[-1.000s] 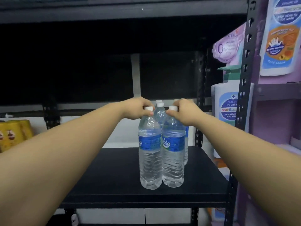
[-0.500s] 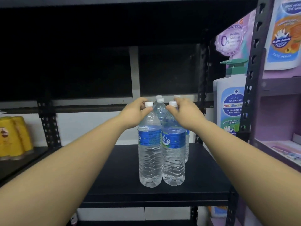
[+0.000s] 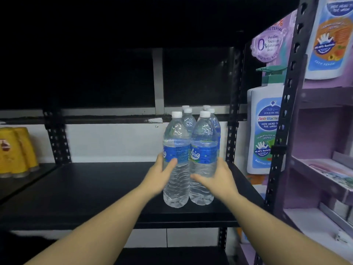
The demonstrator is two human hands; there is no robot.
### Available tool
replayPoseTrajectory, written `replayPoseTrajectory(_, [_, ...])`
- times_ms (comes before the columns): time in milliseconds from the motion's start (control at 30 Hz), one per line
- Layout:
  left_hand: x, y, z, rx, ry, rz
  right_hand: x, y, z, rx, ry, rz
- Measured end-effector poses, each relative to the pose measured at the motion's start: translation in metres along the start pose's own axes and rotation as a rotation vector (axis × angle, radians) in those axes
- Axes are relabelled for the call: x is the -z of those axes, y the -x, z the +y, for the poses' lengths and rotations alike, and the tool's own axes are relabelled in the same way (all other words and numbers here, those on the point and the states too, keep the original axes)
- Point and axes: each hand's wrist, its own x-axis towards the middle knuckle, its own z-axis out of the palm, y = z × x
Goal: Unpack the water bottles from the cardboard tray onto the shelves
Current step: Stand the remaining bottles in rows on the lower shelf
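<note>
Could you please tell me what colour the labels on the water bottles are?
Blue, with white lettering, on the water bottles; the head view shows it.

Clear blue-labelled water bottles [image 3: 176, 161] upright on black shelf [image 3: 95, 184].
</note>
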Motion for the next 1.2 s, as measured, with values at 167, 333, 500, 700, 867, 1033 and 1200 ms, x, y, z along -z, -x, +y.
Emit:
replayPoseTrajectory(167, [-0.009,0.018,-0.059,0.064,0.038,-0.093,-0.023,0.022,0.034,-0.104,-0.073,-0.055])
replayPoseTrajectory(333, [-0.017,0.021,-0.072,0.101,0.076,-0.005,-0.027,0.029,0.041,-0.162,-0.128,-0.048])
replayPoseTrajectory(500, [-0.017,0.017,-0.072,0.147,0.111,-0.08,-0.025,0.028,0.045,-0.162,-0.137,-0.078])
replayPoseTrajectory(700, [-0.013,0.019,-0.077,0.17,0.136,-0.076,-0.025,0.03,0.043,-0.151,-0.14,-0.06])
replayPoseTrajectory(867, [-0.02,0.017,-0.075,0.152,0.092,-0.064,-0.025,0.028,0.045,-0.169,-0.137,-0.05])
replayPoseTrajectory(1033, [-0.017,0.016,-0.074,0.144,0.127,-0.157,-0.025,0.03,0.044,-0.155,-0.153,-0.053])
replayPoseTrajectory(1200, [-0.026,0.018,-0.075,0.12,0.078,-0.016,-0.026,0.031,0.044,-0.152,-0.16,-0.033])
